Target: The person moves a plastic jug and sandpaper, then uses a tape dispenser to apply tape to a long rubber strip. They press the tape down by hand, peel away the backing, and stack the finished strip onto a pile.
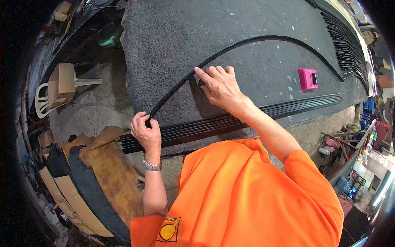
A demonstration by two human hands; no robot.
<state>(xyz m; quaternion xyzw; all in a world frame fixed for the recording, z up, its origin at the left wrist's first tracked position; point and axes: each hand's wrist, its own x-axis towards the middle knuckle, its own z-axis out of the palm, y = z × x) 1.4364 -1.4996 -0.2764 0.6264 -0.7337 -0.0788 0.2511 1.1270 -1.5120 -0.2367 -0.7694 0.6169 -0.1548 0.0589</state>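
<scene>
A long thin black strip (255, 39) arcs across the dark grey felt-covered table (173, 33). My left hand (146, 133) pinches the strip's near end at the table's front edge. My right hand (220, 86) lies flat on the felt, its fingertips pressing the strip a little further along. A bundle of several straight black strips (296, 105) lies along the front edge, passing under both hands. I wear an orange shirt and a metal wristwatch (152, 166) on the left wrist.
A pink box (307, 78) sits on the felt to the right. Many curved black strips (349, 45) are stacked at the far right. A white plastic chair with a cardboard box (61, 84) stands on the floor left; cardboard and padding (103, 173) lie below.
</scene>
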